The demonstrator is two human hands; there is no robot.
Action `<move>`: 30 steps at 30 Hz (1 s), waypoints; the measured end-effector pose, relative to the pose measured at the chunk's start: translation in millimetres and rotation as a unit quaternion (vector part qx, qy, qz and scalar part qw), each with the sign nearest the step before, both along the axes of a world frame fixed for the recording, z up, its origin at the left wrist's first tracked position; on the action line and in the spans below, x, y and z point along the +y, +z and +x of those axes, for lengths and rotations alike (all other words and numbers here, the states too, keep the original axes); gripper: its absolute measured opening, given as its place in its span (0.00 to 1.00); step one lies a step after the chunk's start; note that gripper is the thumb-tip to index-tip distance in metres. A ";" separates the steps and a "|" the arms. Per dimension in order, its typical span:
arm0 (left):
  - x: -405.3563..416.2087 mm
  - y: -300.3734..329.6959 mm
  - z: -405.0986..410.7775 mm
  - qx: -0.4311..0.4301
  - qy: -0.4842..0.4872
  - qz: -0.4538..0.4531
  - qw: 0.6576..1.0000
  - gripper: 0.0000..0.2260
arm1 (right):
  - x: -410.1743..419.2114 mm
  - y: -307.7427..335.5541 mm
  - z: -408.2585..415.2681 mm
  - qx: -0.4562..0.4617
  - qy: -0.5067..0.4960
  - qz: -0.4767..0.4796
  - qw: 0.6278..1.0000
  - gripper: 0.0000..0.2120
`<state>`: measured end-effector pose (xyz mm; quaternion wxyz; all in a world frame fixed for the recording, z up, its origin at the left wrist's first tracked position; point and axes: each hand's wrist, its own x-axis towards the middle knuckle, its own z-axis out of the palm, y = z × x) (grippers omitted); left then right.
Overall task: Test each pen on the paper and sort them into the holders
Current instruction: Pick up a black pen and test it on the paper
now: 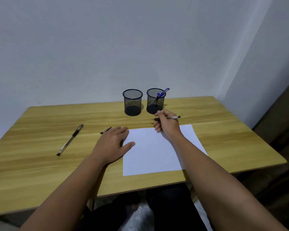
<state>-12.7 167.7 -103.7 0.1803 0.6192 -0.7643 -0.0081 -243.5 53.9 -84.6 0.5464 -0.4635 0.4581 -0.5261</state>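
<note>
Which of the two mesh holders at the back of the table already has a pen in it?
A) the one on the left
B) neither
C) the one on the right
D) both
C: a blue pen leans out of the right holder, while the left holder shows only bare mesh and its dark base.

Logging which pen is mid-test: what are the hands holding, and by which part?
The right hand pinches a clear pen near its tip end, back end pointing right. The left hand holds nothing, lying flat across the paper edge.
</note>
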 end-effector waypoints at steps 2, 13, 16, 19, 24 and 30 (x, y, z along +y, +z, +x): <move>-0.6 -2.0 0.2 -0.001 0.002 -0.017 1.000 0.35 | 0.5 2.9 1.2 -0.005 0.011 -0.004 1.000 0.12; 0.5 -5.4 1.1 0.032 0.007 -0.014 0.999 0.33 | 14.3 -2.4 11.2 0.075 0.002 -0.068 0.995 0.24; 1.4 -5.0 0.5 0.037 0.011 -0.007 0.999 0.35 | 15.2 -10.7 10.4 0.094 0.023 -0.061 0.993 0.22; 1.6 -4.0 -0.7 0.042 0.011 -0.004 0.999 0.35 | 12.6 -14.0 7.5 0.097 0.028 -0.052 0.994 0.20; 3.4 -2.5 -1.7 0.045 0.012 -0.001 0.999 0.36 | 13.1 -13.5 8.7 0.111 0.025 -0.051 0.992 0.18; 4.6 -1.5 -1.7 0.042 0.016 0.005 0.999 0.34 | 11.9 -15.7 8.9 0.125 0.026 -0.055 0.990 0.18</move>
